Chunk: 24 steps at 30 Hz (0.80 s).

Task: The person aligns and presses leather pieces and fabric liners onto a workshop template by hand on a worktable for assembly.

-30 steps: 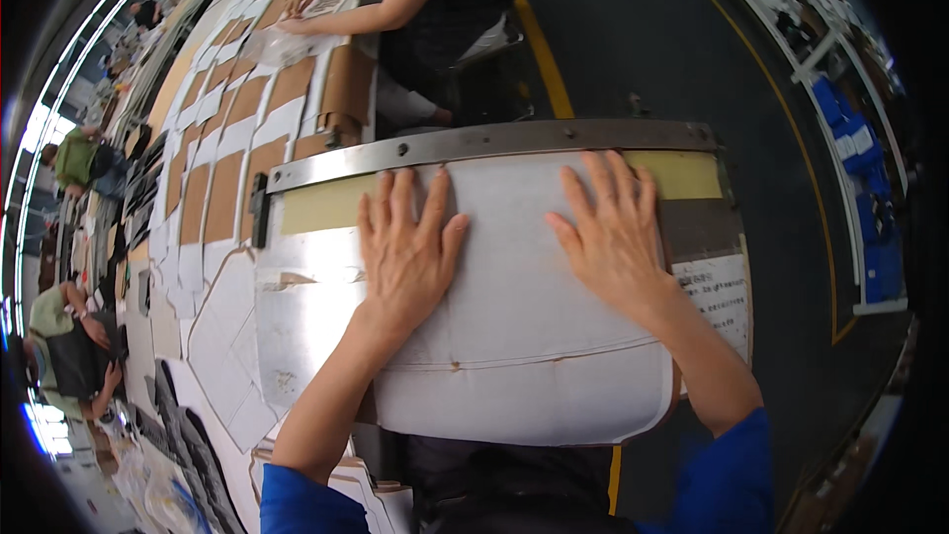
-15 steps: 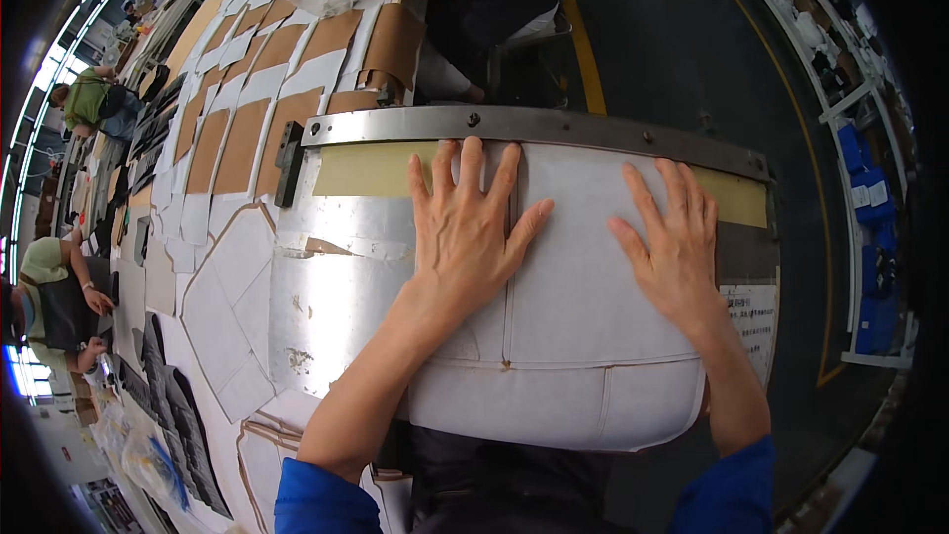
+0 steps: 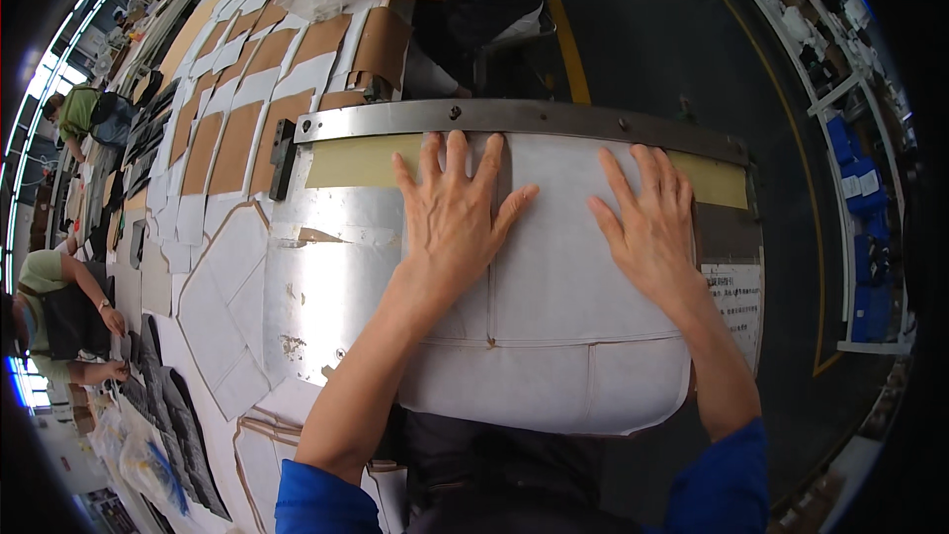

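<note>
Left hand (image 3: 450,208) flat on the white piece (image 3: 583,292), fingers fanned wide, thumb out towards the middle, and nothing pinched. Over on the other side, the right hand (image 3: 647,222) lies flat too, its thumb apart and its fingers closer together, right by the piece's right edge. One palm to each side: that looks like a way to spread the pressure and keep the piece smooth and square.

And look at the fingertips, lined up just at the near edge of the metal bar (image 3: 539,120)! The bar seems to serve as a straight stop for the piece's far edge; whether that edge slips underneath cannot be told from here. Yellow strips (image 3: 356,166) show along the bar on either side, perhaps as a guide.

The piece itself lies over the metal plate (image 3: 326,297), bare at the left, with the near end reaching out above the person's lap, presumably because it is longer than the plate is deep. A seam (image 3: 544,342) crosses that near part. Off to the left, white and brown panels (image 3: 227,143) overlap in rows on the table, probably so that each is easy to pick up.
</note>
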{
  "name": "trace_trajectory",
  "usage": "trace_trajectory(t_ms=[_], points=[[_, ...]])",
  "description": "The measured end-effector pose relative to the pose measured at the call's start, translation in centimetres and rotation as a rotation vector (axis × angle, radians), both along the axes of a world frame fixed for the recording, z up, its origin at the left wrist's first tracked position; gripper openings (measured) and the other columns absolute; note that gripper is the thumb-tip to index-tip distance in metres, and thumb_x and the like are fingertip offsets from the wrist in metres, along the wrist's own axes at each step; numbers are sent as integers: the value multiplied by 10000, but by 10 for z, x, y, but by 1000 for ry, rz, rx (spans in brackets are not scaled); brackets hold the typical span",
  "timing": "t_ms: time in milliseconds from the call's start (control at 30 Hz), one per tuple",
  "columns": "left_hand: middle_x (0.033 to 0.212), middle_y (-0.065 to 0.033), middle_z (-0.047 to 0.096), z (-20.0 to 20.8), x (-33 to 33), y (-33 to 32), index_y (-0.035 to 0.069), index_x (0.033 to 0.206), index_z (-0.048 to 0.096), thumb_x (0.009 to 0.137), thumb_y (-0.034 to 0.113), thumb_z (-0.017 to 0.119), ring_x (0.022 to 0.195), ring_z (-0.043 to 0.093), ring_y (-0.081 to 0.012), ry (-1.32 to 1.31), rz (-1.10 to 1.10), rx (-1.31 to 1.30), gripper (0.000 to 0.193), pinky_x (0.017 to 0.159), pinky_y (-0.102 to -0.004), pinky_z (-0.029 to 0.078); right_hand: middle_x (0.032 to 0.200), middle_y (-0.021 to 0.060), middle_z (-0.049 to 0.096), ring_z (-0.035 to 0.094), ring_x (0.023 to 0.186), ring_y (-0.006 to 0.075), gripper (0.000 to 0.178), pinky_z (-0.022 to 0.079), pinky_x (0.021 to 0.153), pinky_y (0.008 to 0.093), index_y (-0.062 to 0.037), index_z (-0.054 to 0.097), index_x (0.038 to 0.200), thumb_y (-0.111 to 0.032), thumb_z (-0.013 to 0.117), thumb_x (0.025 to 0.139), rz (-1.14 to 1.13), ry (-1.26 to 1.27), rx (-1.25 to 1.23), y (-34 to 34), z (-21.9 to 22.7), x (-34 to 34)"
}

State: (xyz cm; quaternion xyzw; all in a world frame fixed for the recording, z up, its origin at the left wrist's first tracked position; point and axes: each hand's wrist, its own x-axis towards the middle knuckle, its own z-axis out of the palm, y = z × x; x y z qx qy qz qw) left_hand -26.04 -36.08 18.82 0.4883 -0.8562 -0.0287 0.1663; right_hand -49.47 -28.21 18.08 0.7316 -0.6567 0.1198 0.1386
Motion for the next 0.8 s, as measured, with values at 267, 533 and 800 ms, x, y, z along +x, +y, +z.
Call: trace_trajectory(t_ms=[267,533,800], points=[[1550,-268,395,-6,11,3,158,1540,541,1065,557,519,1505,311,-485,-34,-28,13,620,1237,-681,179,1525,318,421,353,1452,513,713,267,1175,664,-129,518,1544,-626,520,1032,57,-59,50,6,-8,-6],[1530,-258,431,-12,16,0,161,1521,568,1071,489,531,1496,345,-457,-28,-116,-141,559,1242,-605,212,1526,301,428,360,1477,466,728,306,1167,606,-137,558,1525,-658,528,1017,56,-104,64,3,-6,-5],[1405,-258,550,-5,17,0,51,1410,655,1007,388,676,1378,495,-454,68,-224,-156,526,1089,-539,464,1443,244,472,450,1348,410,684,369,1080,556,-80,594,1453,-600,593,1008,155,-48,14,1,-4,-12]])
